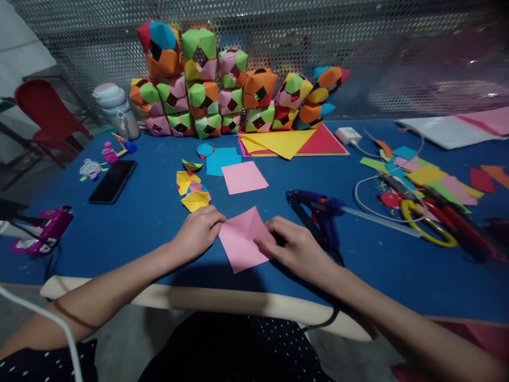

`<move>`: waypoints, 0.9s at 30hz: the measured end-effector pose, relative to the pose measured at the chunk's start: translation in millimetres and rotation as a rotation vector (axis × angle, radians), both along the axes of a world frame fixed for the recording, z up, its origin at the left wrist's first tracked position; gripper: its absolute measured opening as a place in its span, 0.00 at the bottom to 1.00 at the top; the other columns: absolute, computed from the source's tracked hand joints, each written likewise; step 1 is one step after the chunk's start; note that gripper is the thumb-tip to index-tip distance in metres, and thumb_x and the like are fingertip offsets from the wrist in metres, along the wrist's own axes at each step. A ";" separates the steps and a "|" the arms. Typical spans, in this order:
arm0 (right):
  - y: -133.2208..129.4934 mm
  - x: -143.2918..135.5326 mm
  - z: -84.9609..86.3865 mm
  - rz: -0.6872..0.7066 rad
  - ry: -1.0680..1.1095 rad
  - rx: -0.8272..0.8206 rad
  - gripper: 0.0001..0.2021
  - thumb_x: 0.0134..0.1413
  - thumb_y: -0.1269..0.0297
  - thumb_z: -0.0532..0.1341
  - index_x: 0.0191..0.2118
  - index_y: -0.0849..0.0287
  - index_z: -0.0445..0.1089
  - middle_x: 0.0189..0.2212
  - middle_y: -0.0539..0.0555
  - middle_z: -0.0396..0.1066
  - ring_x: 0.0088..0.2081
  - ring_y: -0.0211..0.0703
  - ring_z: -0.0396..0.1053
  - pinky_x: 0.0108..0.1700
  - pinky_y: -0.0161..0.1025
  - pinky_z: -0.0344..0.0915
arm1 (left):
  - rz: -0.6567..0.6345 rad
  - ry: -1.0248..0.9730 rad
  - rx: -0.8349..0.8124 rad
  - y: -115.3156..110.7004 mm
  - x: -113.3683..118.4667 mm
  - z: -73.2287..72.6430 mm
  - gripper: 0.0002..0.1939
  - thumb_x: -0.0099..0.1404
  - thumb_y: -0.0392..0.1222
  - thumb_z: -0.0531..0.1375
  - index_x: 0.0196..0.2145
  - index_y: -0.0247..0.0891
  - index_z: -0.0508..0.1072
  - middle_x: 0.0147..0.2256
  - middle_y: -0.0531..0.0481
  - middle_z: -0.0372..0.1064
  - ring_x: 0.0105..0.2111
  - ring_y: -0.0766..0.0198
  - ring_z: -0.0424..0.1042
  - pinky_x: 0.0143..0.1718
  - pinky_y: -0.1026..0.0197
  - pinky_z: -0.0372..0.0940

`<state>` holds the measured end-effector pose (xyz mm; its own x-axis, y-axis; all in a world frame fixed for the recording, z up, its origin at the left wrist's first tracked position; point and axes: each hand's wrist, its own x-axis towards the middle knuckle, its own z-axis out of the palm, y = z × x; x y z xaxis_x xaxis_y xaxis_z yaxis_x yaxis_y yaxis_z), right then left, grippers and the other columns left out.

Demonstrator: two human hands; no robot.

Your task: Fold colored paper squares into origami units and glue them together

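Note:
A creased pink square of paper (244, 241) lies near the table's front edge, held at two opposite corners. My left hand (201, 228) pinches its left corner, fingers curled. At the right corner, my right hand (296, 246) has its thumb on top of the sheet and its fingers bent around the edge. Just beyond lies a flat pink paper stack (244, 178), partly over blue paper squares (222, 159). Small folded yellow pieces (194, 200) sit beyond my left hand. A blue glue gun (324, 207) with a clear glue stick rests right of the paper.
Colourful folded paper balls (204, 95) stand stacked along the mesh back panel. At left are a black phone (113, 182), a bottle (117, 109) and a purple box (50, 231) with cords. Paper scraps (429, 175), yellow-handled scissors (429, 228) and a white cable (356, 193) lie right.

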<state>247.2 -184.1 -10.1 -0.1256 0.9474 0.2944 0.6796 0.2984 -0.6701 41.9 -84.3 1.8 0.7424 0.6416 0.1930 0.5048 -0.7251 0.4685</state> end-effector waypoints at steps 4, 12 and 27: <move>0.2 -2.4 -5.1 -0.011 -0.042 0.015 0.11 0.55 0.67 0.56 0.23 0.58 0.58 0.21 0.48 0.57 0.24 0.36 0.56 0.26 0.35 0.54 | -0.033 0.035 -0.013 0.4 -0.9 1.4 0.08 0.60 0.31 0.52 0.34 0.35 0.71 0.32 0.48 0.68 0.34 0.63 0.67 0.35 0.61 0.62; -2.6 5.7 -12.1 0.216 -0.099 0.225 0.05 0.56 0.76 0.52 0.32 0.61 0.61 0.34 0.59 0.67 0.37 0.43 0.63 0.37 0.42 0.61 | -0.118 0.102 0.011 1.3 -7.4 2.1 0.07 0.61 0.29 0.49 0.30 0.36 0.64 0.30 0.50 0.64 0.32 0.65 0.63 0.33 0.62 0.58; -4.0 0.0 -11.7 0.319 -0.585 0.425 0.12 0.58 0.72 0.52 0.47 0.60 0.65 0.40 0.59 0.71 0.41 0.47 0.62 0.40 0.45 0.58 | -0.235 0.250 0.121 2.5 -8.4 9.4 0.09 0.64 0.32 0.48 0.32 0.36 0.66 0.31 0.49 0.62 0.34 0.63 0.60 0.33 0.63 0.56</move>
<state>247.2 -188.1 -21.8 -0.6188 0.6607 0.4249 0.7249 0.6887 -0.0154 33.5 -81.8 11.2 0.9006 0.4317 0.0515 0.4060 -0.8775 0.2553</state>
